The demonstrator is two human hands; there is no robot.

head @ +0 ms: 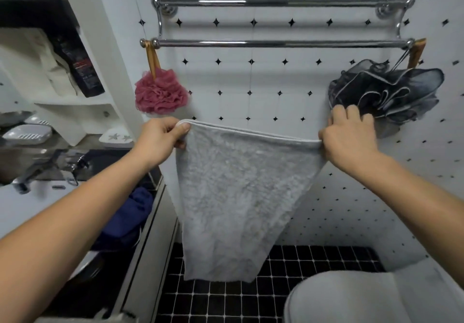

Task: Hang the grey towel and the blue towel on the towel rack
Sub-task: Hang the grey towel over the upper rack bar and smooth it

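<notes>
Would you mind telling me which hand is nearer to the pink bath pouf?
Left. The left hand grips the grey towel just below the pink bath pouf; the right hand grips its other corner, by the dark pouf.

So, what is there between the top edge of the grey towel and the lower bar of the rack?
Head view: only bare white wall tile lies between the grey towel and the lower bar.
</notes>
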